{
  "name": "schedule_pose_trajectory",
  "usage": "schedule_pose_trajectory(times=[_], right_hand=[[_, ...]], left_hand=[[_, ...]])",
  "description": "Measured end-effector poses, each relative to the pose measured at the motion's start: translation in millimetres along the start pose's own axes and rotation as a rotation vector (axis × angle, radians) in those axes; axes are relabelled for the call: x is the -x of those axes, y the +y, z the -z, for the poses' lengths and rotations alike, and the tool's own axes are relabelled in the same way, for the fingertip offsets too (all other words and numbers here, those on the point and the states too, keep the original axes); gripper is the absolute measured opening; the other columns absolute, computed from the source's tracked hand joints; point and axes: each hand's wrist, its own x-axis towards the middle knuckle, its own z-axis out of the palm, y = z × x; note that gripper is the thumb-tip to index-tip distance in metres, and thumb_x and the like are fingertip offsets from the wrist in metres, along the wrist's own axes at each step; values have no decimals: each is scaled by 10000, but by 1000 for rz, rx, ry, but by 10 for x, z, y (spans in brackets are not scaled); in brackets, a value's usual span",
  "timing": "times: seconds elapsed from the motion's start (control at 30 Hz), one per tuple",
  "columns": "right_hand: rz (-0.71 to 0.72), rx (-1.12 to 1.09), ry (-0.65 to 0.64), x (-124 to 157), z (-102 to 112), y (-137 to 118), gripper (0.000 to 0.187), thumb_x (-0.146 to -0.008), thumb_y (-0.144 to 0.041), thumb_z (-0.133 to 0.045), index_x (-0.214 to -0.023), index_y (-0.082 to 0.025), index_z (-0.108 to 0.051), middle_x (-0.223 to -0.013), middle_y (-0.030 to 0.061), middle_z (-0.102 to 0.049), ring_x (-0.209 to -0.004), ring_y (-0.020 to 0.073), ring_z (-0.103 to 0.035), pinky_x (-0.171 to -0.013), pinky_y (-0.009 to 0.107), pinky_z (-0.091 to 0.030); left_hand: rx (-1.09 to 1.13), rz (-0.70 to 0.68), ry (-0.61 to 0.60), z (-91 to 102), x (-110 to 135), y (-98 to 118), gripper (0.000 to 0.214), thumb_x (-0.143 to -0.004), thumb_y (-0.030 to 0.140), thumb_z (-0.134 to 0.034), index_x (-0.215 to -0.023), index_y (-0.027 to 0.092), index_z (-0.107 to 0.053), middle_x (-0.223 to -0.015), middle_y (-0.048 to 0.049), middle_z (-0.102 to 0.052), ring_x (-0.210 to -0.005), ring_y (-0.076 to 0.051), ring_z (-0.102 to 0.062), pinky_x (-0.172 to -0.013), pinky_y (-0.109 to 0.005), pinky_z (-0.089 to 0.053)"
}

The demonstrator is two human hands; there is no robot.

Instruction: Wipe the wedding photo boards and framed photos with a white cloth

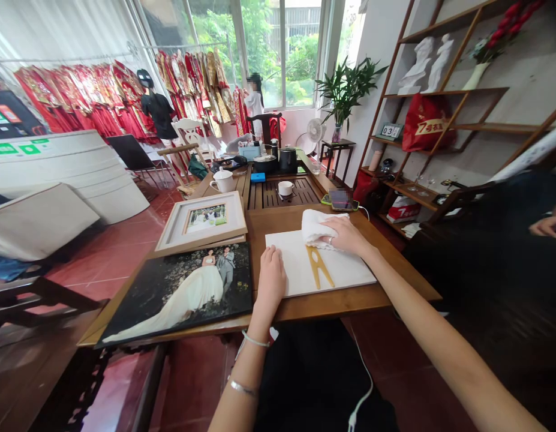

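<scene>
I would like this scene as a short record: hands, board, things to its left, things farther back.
left hand: on the left edge of the board
right hand: holding a white cloth
board: white, flat on the table
to its left: large photo, framed picture
farther back: white cup on a slatted tray

1. White cloth (317, 225): soft fabric, slightly rough and fluffy.
2. White board (298, 264): smooth, matt face.
3. Yellow forked piece (316, 262): smooth-looking, material unclear.
4. Photo panel (197, 291): smooth, with slight sheen.
5. Picture frame (240, 214): pale, matt, wood-like.
6. Worktop (262, 223): brown wood, softly glossy.
7. Cup (285, 189): glossy, ceramic-looking.
8. Bracelet (243, 389): shiny, silvery metal.
</scene>
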Motion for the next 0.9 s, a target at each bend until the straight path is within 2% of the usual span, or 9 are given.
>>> schedule_pose_trajectory(times=[0.17,0.37,0.47,0.57,0.7,0.9], right_hand=[[50,-47,13,149,11,-143,357,-799,-278,-603,-1138,-220,-699,-1183,89,-670,-1099,295,-547,-968,458,-418],[193,-116,25,697,130,-401,395,-788,-251,-621,-1180,-222,-665,-1241,109,-628,-1147,313,-506,-989,511,-417],[285,-170,-3,951,248,-400,411,-773,-214,-639,-1183,-236,-657,-1249,110,-616,-1164,304,-503,-997,508,-418],[313,-177,-24,1082,329,-324,431,-765,-214,-650,-1192,-268,-650,-1257,104,-610,-1195,307,-494,-996,512,-424],[218,-59,1,1009,306,-217,418,-778,-266,-657,-1196,-263,-645,-1269,105,-607,-1190,311,-500,-981,506,-443],[40,47,18,539,135,-157,453,-820,-470,-625,-1225,-268,-633,-1300,98,-585,-1179,339,-486,-952,525,-447]], left_hand=[[14,17,3,-2,13,15,301,-912,125,-381,-1110,140,-608,-1284,-196,-585,-1292,-295,-484,-1087,-553,-404],[10,28,-11,21,15,37,291,-905,126,-394,-1101,145,-609,-1285,-187,-588,-1292,-294,-486,-1094,-552,-395],[3,33,-23,26,13,42,295,-910,127,-386,-1102,121,-610,-1298,-210,-578,-1301,-301,-479,-1096,-547,-395],[22,24,-14,15,9,30,292,-910,129,-391,-1100,138,-612,-1294,-200,-585,-1302,-298,-479,-1091,-557,-398],[27,3,12,-9,3,0,284,-905,126,-398,-1087,160,-614,-1265,-173,-609,-1290,-288,-494,-1085,-556,-408],[21,-4,12,-7,3,-10,280,-905,123,-399,-1078,164,-614,-1261,-177,-609,-1282,-294,-501,-1076,-556,-417]])
